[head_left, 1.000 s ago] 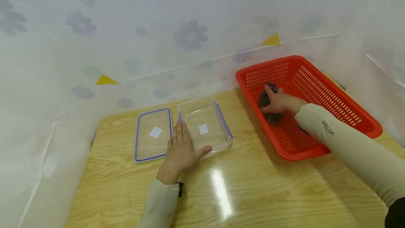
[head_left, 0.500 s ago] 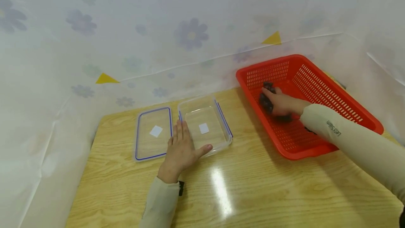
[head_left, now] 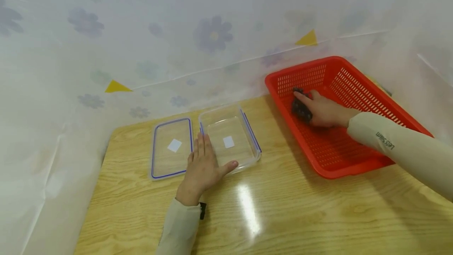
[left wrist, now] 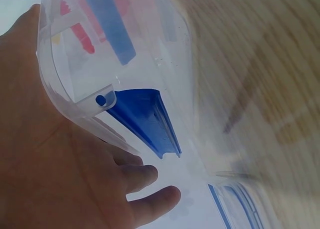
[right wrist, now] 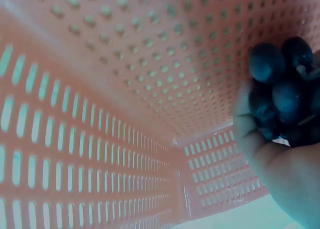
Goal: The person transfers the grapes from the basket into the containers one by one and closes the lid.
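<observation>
The right hand [head_left: 323,109] is curling round a bunch of dark grapes [head_left: 301,109] inside the red basket [head_left: 327,173], near its left wall; the hand is hiding part of the bunch, and whether the grapes are touching the basket's floor cannot be told; in the right wrist view fingers are wrapping beneath them, though the frame's edge is cutting off both bunch and hand.

The left hand [head_left: 203,168] is lying against the near left side of the clear box [head_left: 249,131], fingers straight, thumb spread across the near corner, holding nothing; it is covering that corner and a little of the lid [head_left: 166,164], which is lying just left of the box; in the left wrist view a blue latch [left wrist: 145,119] is hanging out beside the fingers, while reddish streaks are showing through the plastic, too blurred to name.

White labels are showing on the lid and in the box; the right sleeve [head_left: 400,145] is masking the basket's right end and running out of frame; the table [head_left: 283,215] is continuing past the bottom edge.
</observation>
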`<state>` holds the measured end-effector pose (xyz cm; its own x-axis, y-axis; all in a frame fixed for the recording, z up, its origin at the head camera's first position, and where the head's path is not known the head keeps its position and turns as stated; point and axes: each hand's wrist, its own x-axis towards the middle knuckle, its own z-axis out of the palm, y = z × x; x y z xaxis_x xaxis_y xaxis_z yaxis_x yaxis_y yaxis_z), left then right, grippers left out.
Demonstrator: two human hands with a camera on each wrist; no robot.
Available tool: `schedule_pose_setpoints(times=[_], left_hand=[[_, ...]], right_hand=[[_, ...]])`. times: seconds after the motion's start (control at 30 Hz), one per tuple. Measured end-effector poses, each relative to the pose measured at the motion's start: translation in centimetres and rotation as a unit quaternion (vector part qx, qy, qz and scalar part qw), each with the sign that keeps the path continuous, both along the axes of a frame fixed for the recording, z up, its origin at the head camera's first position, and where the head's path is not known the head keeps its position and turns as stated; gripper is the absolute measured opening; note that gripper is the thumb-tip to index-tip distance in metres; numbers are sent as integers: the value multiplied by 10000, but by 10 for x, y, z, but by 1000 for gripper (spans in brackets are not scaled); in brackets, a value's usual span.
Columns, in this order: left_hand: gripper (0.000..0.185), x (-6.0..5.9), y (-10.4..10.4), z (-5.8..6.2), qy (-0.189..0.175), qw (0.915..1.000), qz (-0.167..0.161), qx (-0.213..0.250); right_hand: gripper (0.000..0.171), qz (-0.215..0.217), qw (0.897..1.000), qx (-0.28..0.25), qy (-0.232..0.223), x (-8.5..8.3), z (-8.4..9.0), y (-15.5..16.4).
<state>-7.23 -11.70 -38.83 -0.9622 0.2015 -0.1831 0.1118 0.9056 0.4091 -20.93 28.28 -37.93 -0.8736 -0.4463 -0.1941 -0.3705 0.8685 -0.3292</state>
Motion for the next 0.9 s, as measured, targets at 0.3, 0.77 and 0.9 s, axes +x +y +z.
schedule_pose_setpoints(times=[0.3, 0.77, 0.9], left_hand=[[124, 3, -1, 2, -39, 10000, -70, -26], [124, -1, -3, 1, -103, 9999, 39, 45], [124, -2, -3, -1, -144, 9998, 79, 73]], right_hand=[[97, -122, 9999, 44, 112, 3, 3, 4], [84, 772, 9917, 897, 498, 6, 18, 9], [81, 752, 9916, 935, 481, 4, 21, 9]])
